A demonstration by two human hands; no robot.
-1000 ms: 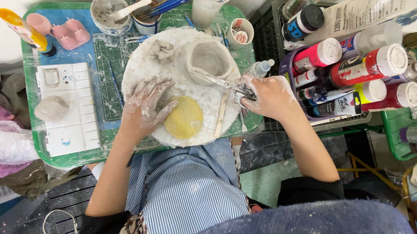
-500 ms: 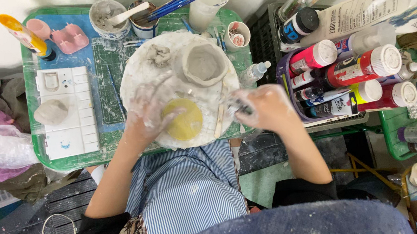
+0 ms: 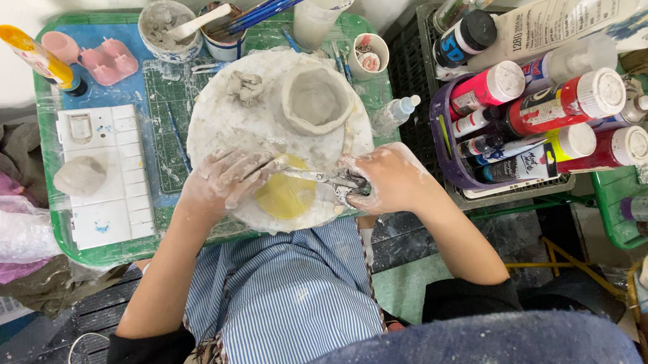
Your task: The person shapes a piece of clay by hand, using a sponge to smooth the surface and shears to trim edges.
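Observation:
A round white board (image 3: 212, 129) smeared with clay lies on the green table. A grey clay bowl (image 3: 315, 98) and a small clay scrap (image 3: 247, 85) sit at its far side, and a flat yellow disc (image 3: 287, 198) at its near edge. My left hand (image 3: 223, 182), coated in clay, rests spread on the board just left of the disc, with its fingertips at the tip of a thin metal tool (image 3: 315, 176). My right hand (image 3: 391, 179) grips the tool's other end at the board's right rim. The tool lies across the disc's far edge.
A white palette (image 3: 104, 143) with a clay lump (image 3: 80, 176) lies to the left. Behind the board stand a slip cup with a spoon (image 3: 168, 30), a brush cup (image 3: 229, 34) and a clear cup (image 3: 321, 10). A purple basket (image 3: 445, 144) to the right holds paint bottles (image 3: 570, 99).
My right hand has come left and nearer with the tool, bringing it over the yellow disc. My left hand has slid slightly toward the near edge to meet its tip.

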